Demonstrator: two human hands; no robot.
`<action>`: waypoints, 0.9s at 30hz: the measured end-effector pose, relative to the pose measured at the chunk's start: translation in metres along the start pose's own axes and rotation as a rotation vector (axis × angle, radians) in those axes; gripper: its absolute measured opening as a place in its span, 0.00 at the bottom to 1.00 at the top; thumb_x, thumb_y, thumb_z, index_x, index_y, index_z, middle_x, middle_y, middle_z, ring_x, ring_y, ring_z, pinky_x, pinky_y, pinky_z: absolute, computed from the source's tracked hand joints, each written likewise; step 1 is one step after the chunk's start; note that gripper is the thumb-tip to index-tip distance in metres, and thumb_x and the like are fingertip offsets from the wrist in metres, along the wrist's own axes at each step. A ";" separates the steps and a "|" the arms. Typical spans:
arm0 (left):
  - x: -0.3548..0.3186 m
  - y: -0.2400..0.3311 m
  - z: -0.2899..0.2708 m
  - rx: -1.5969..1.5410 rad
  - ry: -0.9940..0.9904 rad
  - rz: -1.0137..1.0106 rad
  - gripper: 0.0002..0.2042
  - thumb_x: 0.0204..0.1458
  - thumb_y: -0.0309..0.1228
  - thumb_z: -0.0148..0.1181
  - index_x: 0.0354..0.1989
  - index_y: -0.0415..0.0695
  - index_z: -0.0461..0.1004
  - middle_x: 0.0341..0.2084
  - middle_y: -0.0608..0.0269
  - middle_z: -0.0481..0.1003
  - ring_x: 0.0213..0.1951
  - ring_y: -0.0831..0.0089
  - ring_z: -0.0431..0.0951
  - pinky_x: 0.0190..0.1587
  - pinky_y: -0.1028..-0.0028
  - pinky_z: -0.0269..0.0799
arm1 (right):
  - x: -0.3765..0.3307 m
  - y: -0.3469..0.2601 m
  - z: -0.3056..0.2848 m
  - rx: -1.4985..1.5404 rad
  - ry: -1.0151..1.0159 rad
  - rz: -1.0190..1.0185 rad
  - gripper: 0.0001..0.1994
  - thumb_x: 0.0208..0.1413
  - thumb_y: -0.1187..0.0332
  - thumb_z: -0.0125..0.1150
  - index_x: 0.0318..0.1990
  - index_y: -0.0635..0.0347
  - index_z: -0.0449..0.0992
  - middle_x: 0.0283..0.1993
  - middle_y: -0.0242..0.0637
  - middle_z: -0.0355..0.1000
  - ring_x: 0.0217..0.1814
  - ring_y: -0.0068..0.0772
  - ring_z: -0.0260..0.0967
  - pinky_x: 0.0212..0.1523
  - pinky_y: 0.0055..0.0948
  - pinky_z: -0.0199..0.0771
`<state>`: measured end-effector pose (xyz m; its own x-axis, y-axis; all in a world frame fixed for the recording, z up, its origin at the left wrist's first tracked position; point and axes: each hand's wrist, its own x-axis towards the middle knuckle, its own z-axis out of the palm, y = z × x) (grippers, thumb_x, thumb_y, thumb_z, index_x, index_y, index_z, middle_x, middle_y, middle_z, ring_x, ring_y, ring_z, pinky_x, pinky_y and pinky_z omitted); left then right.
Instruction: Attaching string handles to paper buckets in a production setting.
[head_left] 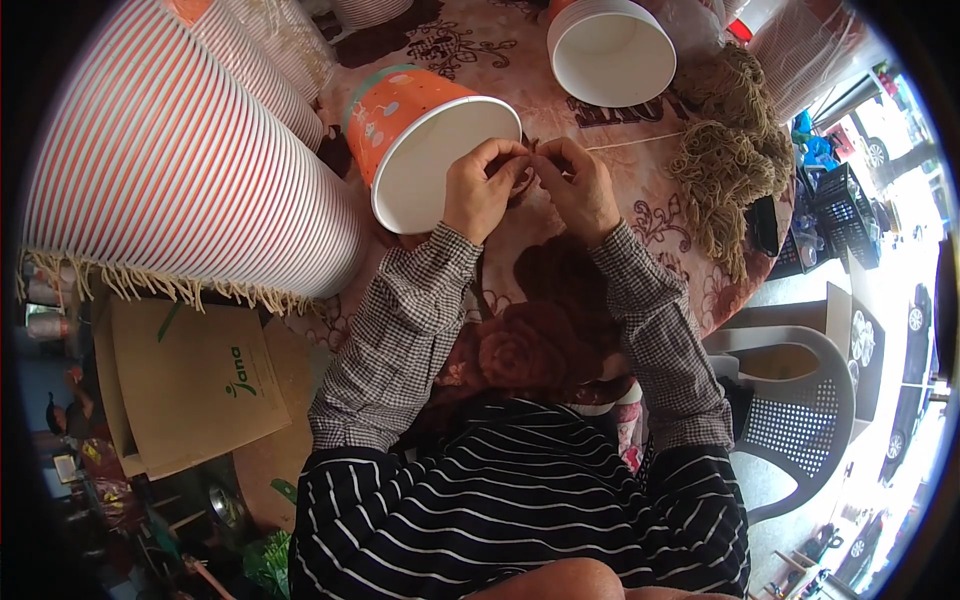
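My left hand [480, 188] and my right hand [577, 188] meet at the fingertips, both closed in a pinch, just beside the rim of an orange paper bucket [400, 95]. The bucket lies tilted on its side, its white mouth toward me, with a green band at its base. What the fingers pinch is too small to make out. A thin pale string [640, 141] stretches from a tangled heap of tan string [735, 150] on the right to my right hand. Where it ends is hidden behind that hand.
Tall nested stacks of paper buckets [190, 170] crowd the left side of the cloth-covered table [500, 345]. Another white-mouthed bucket [613, 58] lies at the far side. A cardboard box [205, 390] stands at lower left, a grey plastic chair [795, 420] at right, near black crates [848, 215].
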<state>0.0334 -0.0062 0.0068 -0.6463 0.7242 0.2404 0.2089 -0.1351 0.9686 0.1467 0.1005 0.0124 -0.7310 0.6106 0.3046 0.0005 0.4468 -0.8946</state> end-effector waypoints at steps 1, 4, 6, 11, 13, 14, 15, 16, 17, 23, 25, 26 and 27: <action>-0.001 0.000 0.001 0.111 0.028 0.108 0.04 0.51 0.24 0.61 0.34 0.38 0.76 0.27 0.62 0.78 0.28 0.76 0.77 0.32 0.77 0.74 | 0.000 0.001 0.000 0.025 -0.004 0.019 0.08 0.53 0.69 0.60 0.38 0.64 0.74 0.32 0.39 0.75 0.33 0.28 0.74 0.34 0.26 0.73; -0.001 0.002 0.002 0.304 0.079 0.314 0.04 0.49 0.23 0.61 0.34 0.39 0.76 0.29 0.58 0.78 0.30 0.68 0.79 0.33 0.73 0.75 | 0.002 0.004 0.000 0.048 -0.009 0.045 0.09 0.54 0.69 0.61 0.38 0.65 0.74 0.31 0.38 0.75 0.33 0.26 0.73 0.34 0.25 0.72; -0.001 0.003 0.003 0.385 0.102 0.413 0.05 0.48 0.23 0.61 0.34 0.40 0.76 0.30 0.56 0.78 0.31 0.63 0.79 0.33 0.71 0.75 | 0.002 0.005 -0.001 0.045 -0.008 0.052 0.09 0.54 0.69 0.61 0.38 0.65 0.74 0.31 0.38 0.76 0.33 0.25 0.73 0.34 0.24 0.72; -0.003 0.006 0.003 0.476 0.085 0.436 0.05 0.48 0.23 0.61 0.34 0.40 0.75 0.30 0.55 0.76 0.31 0.60 0.78 0.32 0.68 0.75 | 0.001 0.005 -0.001 0.022 -0.021 0.019 0.09 0.53 0.68 0.61 0.38 0.65 0.75 0.32 0.39 0.76 0.33 0.26 0.74 0.35 0.25 0.73; -0.002 0.006 0.002 0.456 0.087 0.426 0.05 0.47 0.23 0.61 0.34 0.40 0.75 0.30 0.56 0.76 0.31 0.61 0.78 0.33 0.69 0.75 | 0.001 0.005 -0.002 0.014 -0.030 0.001 0.09 0.53 0.69 0.61 0.38 0.64 0.75 0.33 0.39 0.76 0.34 0.28 0.74 0.35 0.26 0.73; -0.001 0.006 0.001 0.435 0.088 0.415 0.06 0.47 0.23 0.61 0.33 0.40 0.75 0.31 0.56 0.75 0.31 0.61 0.78 0.33 0.69 0.74 | 0.001 0.005 -0.002 0.006 -0.039 -0.016 0.09 0.52 0.69 0.61 0.39 0.64 0.75 0.34 0.40 0.76 0.35 0.29 0.75 0.35 0.27 0.74; 0.000 0.005 0.000 0.435 0.087 0.416 0.06 0.47 0.23 0.61 0.33 0.40 0.75 0.31 0.56 0.75 0.31 0.61 0.78 0.33 0.69 0.74 | 0.002 0.006 -0.003 0.005 -0.038 -0.015 0.09 0.52 0.69 0.61 0.39 0.64 0.75 0.34 0.40 0.76 0.35 0.29 0.75 0.35 0.27 0.74; 0.000 0.004 -0.002 0.431 0.070 0.428 0.06 0.48 0.24 0.61 0.34 0.39 0.75 0.32 0.57 0.75 0.32 0.64 0.78 0.32 0.72 0.74 | 0.002 0.006 -0.003 -0.019 -0.038 -0.042 0.09 0.52 0.70 0.61 0.39 0.64 0.75 0.35 0.40 0.76 0.35 0.31 0.75 0.36 0.27 0.74; 0.001 0.003 -0.004 0.428 0.052 0.441 0.06 0.50 0.25 0.60 0.35 0.38 0.75 0.34 0.59 0.75 0.33 0.68 0.78 0.31 0.75 0.74 | 0.002 0.006 -0.003 -0.044 -0.037 -0.069 0.09 0.51 0.71 0.60 0.39 0.63 0.75 0.36 0.40 0.76 0.36 0.33 0.75 0.36 0.28 0.74; 0.003 -0.003 -0.011 0.195 -0.079 0.160 0.06 0.54 0.26 0.57 0.37 0.36 0.75 0.33 0.65 0.74 0.33 0.78 0.76 0.35 0.80 0.72 | 0.001 0.001 -0.003 -0.064 -0.019 -0.089 0.09 0.50 0.71 0.60 0.40 0.63 0.74 0.37 0.42 0.75 0.37 0.36 0.75 0.36 0.29 0.75; 0.004 -0.004 -0.013 0.111 -0.136 0.061 0.07 0.55 0.26 0.56 0.38 0.36 0.75 0.33 0.66 0.75 0.33 0.80 0.76 0.36 0.81 0.72 | 0.002 0.003 -0.002 -0.048 -0.016 -0.097 0.09 0.50 0.72 0.60 0.40 0.63 0.74 0.36 0.41 0.75 0.37 0.35 0.75 0.36 0.29 0.75; 0.005 -0.005 -0.014 0.026 -0.192 -0.038 0.07 0.56 0.26 0.55 0.39 0.36 0.75 0.33 0.67 0.75 0.33 0.81 0.75 0.36 0.82 0.71 | 0.002 0.004 -0.002 -0.033 -0.012 -0.106 0.09 0.51 0.72 0.59 0.39 0.63 0.74 0.36 0.41 0.75 0.37 0.33 0.75 0.36 0.29 0.75; 0.005 -0.005 -0.015 0.025 -0.193 -0.038 0.07 0.56 0.26 0.55 0.39 0.36 0.75 0.33 0.67 0.75 0.33 0.81 0.75 0.36 0.82 0.71 | 0.003 0.005 -0.002 -0.034 -0.010 -0.105 0.09 0.51 0.72 0.59 0.39 0.63 0.74 0.36 0.41 0.75 0.37 0.33 0.75 0.36 0.29 0.75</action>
<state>0.0184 -0.0120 0.0043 -0.5015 0.8453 0.1841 0.2068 -0.0895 0.9743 0.1461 0.1058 0.0095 -0.7352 0.5525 0.3928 -0.0540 0.5299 -0.8464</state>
